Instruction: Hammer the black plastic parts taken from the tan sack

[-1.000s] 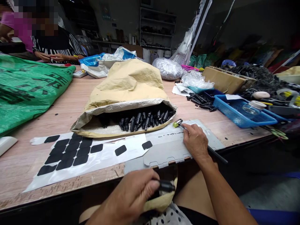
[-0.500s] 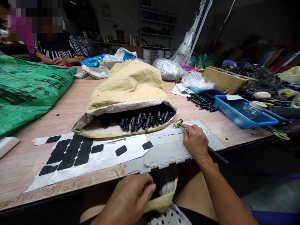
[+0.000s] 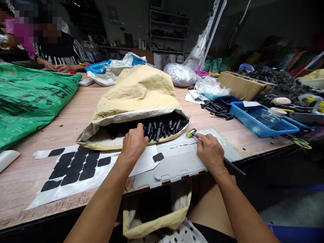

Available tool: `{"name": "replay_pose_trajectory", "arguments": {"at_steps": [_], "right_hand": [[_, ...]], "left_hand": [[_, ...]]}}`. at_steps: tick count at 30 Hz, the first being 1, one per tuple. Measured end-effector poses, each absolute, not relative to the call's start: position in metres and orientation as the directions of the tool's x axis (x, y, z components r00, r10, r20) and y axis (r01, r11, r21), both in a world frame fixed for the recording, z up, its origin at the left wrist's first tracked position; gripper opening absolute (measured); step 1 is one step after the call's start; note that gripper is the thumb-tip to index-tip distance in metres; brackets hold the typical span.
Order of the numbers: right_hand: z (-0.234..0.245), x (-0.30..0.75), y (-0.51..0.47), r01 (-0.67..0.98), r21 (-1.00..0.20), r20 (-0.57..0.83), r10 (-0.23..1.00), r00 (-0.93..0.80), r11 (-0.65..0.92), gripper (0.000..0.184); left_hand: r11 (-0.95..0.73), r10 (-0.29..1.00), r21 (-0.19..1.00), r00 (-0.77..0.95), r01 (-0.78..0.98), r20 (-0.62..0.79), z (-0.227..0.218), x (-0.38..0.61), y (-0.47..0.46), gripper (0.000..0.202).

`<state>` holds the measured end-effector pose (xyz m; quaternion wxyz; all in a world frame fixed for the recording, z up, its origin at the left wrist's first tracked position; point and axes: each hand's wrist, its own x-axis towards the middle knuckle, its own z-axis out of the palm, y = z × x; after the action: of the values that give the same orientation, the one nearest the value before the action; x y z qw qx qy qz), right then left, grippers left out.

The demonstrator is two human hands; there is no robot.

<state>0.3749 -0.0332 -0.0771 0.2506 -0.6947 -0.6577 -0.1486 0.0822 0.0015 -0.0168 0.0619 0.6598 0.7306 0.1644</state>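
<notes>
My left hand (image 3: 133, 141) reaches into the mouth of a tan paper sack (image 3: 136, 92) lying on the table, its fingers curled down onto the black plastic parts (image 3: 162, 128) inside. My right hand (image 3: 210, 152) rests on a grey sheet (image 3: 182, 162) at the table edge, closed around a small hammer (image 3: 193, 133) with a metal head and a yellow tip; its black handle sticks out behind the wrist. A white backing sheet with several black pads (image 3: 76, 165) lies left of my left hand. An open tan bag (image 3: 157, 222) sits on my lap below the table edge.
A green woven sack (image 3: 30, 98) covers the left of the table. Blue baskets (image 3: 263, 123), loose black parts (image 3: 217, 109), a cardboard box (image 3: 243, 86) and plastic bags (image 3: 181, 74) stand at the right and back. Other people sit at the far left corner (image 3: 58, 50).
My left hand let go of a black part at the lap bag, rose over the table edge and moved forward into the sack's mouth. My right hand with the hammer stayed put.
</notes>
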Motion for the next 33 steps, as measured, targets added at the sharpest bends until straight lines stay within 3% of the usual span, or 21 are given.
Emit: {"name": "replay_pose_trajectory", "arguments": {"at_steps": [2, 5, 8, 10, 13, 17, 20, 33], "right_hand": [[-0.077, 0.375, -0.033, 0.989, -0.151, 0.537, 0.839, 0.088, -0.007, 0.032], [-0.076, 0.374, -0.034, 0.989, -0.148, 0.541, 0.837, 0.082, -0.002, 0.032], [-0.076, 0.373, -0.034, 0.989, -0.147, 0.538, 0.839, 0.085, -0.007, 0.032], [-0.075, 0.373, -0.035, 0.990, -0.142, 0.533, 0.842, 0.089, -0.014, 0.032], [-0.075, 0.373, -0.035, 0.989, -0.144, 0.533, 0.841, 0.093, -0.018, 0.032], [-0.076, 0.374, -0.035, 0.989, -0.146, 0.535, 0.840, 0.089, -0.012, 0.031], [-0.077, 0.375, -0.034, 0.989, -0.145, 0.534, 0.841, 0.089, -0.013, 0.031], [-0.074, 0.375, -0.033, 0.983, -0.181, 0.491, 0.864, 0.116, -0.029, 0.033]], "left_hand": [[0.058, 0.971, 0.402, -0.144, 0.914, 0.189, -0.015, 0.078, -0.004, 0.046], [-0.035, 0.947, 0.647, -0.182, 0.761, 0.266, -0.015, 0.069, -0.022, 0.040], [-0.127, 0.985, 0.869, -0.046, 0.479, 0.169, -0.025, 0.070, -0.046, 0.033], [-0.129, 0.991, 0.918, 0.024, 0.374, 0.129, -0.036, 0.078, -0.060, 0.030], [-0.122, 0.991, 0.904, 0.000, 0.409, 0.133, -0.053, 0.091, -0.071, 0.023], [-0.091, 0.986, 0.797, -0.059, 0.596, 0.157, -0.061, 0.093, -0.070, 0.022], [-0.142, 0.983, 0.725, 0.010, 0.674, 0.184, -0.059, 0.085, -0.067, 0.017], [-0.250, 0.967, 0.712, 0.206, 0.656, 0.150, -0.052, 0.086, -0.061, 0.014]]}}
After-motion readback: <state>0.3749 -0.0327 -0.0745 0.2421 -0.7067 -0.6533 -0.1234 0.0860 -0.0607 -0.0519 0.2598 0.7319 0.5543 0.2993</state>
